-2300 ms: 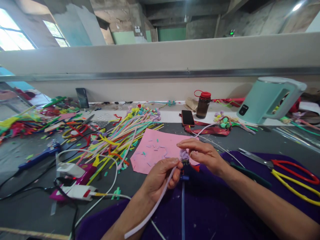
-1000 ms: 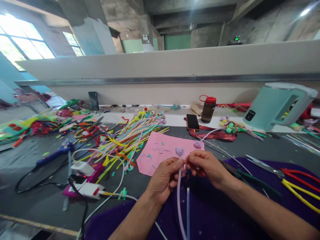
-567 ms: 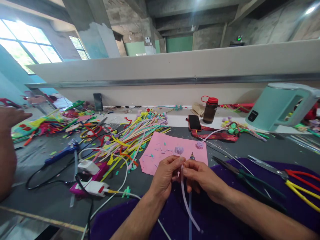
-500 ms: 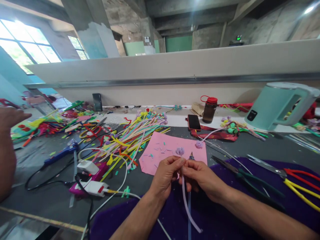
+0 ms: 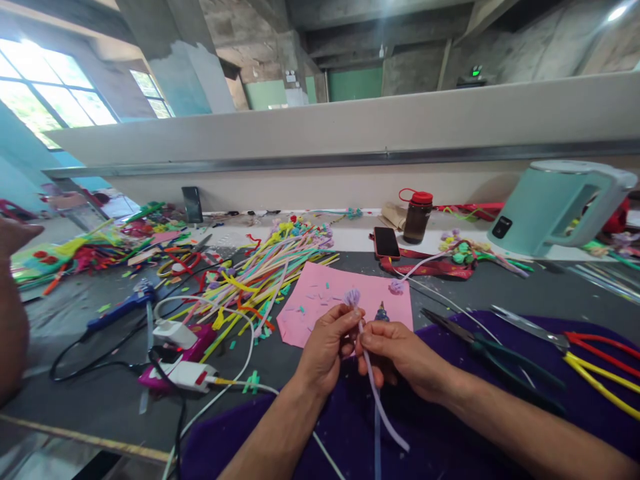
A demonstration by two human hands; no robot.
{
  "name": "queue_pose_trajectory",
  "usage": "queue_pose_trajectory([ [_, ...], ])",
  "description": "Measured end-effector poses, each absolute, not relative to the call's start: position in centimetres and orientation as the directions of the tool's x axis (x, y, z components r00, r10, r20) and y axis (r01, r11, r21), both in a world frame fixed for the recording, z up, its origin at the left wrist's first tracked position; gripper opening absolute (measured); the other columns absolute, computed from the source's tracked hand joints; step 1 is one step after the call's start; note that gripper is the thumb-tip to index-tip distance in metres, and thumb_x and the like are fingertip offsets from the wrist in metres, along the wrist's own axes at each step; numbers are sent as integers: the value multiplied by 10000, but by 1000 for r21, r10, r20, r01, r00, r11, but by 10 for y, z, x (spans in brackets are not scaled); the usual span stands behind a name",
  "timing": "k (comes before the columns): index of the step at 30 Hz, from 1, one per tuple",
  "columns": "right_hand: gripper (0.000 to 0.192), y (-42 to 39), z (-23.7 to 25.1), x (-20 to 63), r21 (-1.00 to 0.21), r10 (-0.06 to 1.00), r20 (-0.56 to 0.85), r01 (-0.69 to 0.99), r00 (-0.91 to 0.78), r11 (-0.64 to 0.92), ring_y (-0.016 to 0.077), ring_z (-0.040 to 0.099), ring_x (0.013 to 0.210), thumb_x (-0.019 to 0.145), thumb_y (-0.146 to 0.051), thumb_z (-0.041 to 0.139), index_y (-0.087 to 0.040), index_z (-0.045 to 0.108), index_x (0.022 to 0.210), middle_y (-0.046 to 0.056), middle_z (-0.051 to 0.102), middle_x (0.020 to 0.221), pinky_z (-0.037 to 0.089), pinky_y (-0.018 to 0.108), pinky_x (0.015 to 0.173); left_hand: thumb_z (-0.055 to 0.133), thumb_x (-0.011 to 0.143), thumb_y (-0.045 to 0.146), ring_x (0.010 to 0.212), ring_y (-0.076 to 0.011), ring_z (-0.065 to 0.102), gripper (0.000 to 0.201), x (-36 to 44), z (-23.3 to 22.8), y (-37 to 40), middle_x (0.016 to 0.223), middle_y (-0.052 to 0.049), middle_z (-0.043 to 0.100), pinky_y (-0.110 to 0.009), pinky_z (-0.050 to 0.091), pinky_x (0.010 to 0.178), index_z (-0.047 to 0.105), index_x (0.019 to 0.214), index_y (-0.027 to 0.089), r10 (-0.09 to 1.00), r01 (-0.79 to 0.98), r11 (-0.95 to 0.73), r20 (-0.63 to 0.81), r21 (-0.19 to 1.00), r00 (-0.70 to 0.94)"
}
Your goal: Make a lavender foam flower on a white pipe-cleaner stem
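My left hand [image 5: 324, 347] is closed, pinching a lilac pipe-cleaner flower [image 5: 353, 297] just under its fluffy head. My right hand [image 5: 407, 353] is closed on the flower's lilac stem [image 5: 381, 405], close beside the left fingertips; the stem's free end curves down towards me. Beyond the right fingers pokes the metal tip of a glue gun [image 5: 382, 312], and a translucent glue stick [image 5: 378, 437] runs down below the hand. Whether that hand also touches the gun is hidden. Under the flower lies a pink sheet [image 5: 320, 313] scattered with small clippings. Another lilac flower [image 5: 397, 286] rests at its right edge.
Left are a pipe-cleaner bundle [image 5: 270, 267], a blue glue gun [image 5: 120, 308], a magenta power strip [image 5: 203, 343] with cords, and another person's arm [image 5: 11, 300]. Right are pliers [image 5: 493, 353], scissors [image 5: 560, 340] and a kettle [image 5: 545, 207]. A phone [image 5: 387, 243] and bottle [image 5: 418, 217] stand behind.
The flower head has shifted slightly left and tilted. My hands have drawn a little apart, the right one sliding slightly down the stem, whose free end has swung right.
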State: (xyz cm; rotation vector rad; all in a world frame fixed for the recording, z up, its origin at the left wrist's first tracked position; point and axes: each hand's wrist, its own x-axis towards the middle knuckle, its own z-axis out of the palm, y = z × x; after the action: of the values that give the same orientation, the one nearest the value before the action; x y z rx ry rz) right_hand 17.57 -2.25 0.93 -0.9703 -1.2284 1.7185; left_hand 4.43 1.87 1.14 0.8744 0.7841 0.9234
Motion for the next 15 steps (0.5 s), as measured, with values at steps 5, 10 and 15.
queue_pose_trajectory([
  [5,311,-17,20,190,-978,929,-66,208,-364,12,72,477,426,810,-353,492,-144,570,594,-16,562,541,320,184,410,643,690,310,390,-11,381,189,42,18,17,624,17,576,-124,221,326,566,712,138,912,-316,285,-155,905,379],
  [10,203,-10,35,212,-977,988,65,193,-140,91,82,500,466,791,-309,521,-164,586,667,-17,575,598,339,183,407,668,663,295,382,-9,380,181,42,22,14,610,16,588,-114,235,322,587,715,142,885,-229,314,-197,921,422],
  [15,136,-5,36,219,-969,982,142,183,-123,163,87,521,495,762,-286,552,-163,600,729,-17,574,644,401,204,465,688,644,285,360,3,371,198,40,24,16,581,23,577,-99,237,308,605,742,135,865,-248,385,-253,889,433],
])
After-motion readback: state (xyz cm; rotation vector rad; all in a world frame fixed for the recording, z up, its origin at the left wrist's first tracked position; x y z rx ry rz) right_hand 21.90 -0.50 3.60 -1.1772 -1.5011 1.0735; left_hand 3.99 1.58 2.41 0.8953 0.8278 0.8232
